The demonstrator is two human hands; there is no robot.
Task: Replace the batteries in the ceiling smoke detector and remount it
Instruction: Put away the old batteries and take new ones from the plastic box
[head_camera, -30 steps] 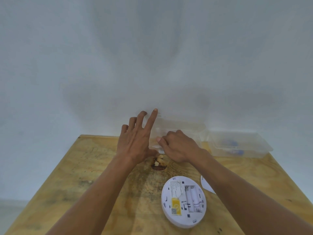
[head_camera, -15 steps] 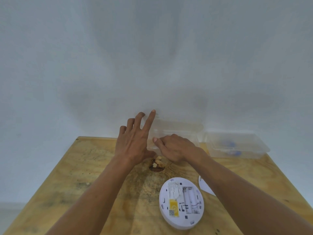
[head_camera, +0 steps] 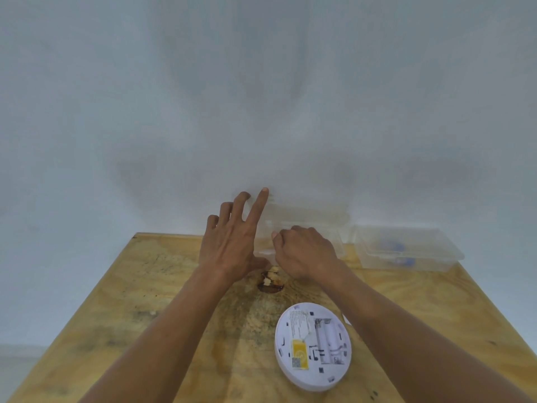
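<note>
The desk (head_camera: 122, 309) carries two clear boxes. The right box (head_camera: 406, 248) holds blue items, blurred. My hands block the left box (head_camera: 308, 216), contents unclear. One detector (head_camera: 313, 346) lies back-up near me. Left hand (head_camera: 232, 245): fingers spread at the box. Right hand (head_camera: 305, 251): fingers curled, pinching its rim.

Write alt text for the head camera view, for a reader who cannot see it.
Two bare hands work at a clear plastic container at the far edge of a wooden table: the left hand rests against its side with fingers spread, the right hand curls at its front. A white smoke detector lies back-up nearer the camera; a second clear container sits far right.
</note>
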